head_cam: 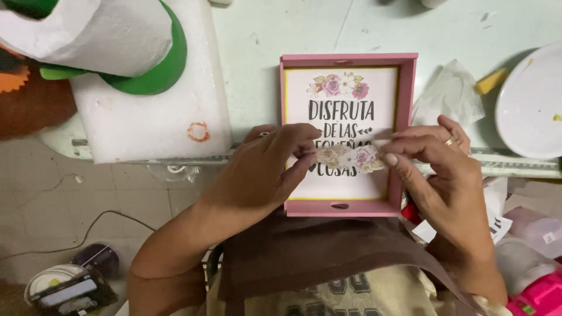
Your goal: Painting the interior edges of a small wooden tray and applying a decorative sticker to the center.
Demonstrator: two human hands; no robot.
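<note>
A small paper cutout of pale roses (350, 157) is pinched at its two ends between my left hand (266, 167) and my right hand (436, 161). Both hands hold it just above a pink wooden tray (408, 96) with a white printed panel, black lettering and a flower cluster (339, 85) at its top. The tray lies on a pale green table (257, 64), its near edge over my lap. A ring shows on my right hand.
A white foam block (152, 117) with a green and white foam figure (117, 41) stands at the left. At the right are a white plate (530, 102), crumpled clear plastic (451, 93) and a yellow scrap (490, 81). Pink containers (535, 292) sit low right; floor clutter (70, 287) low left.
</note>
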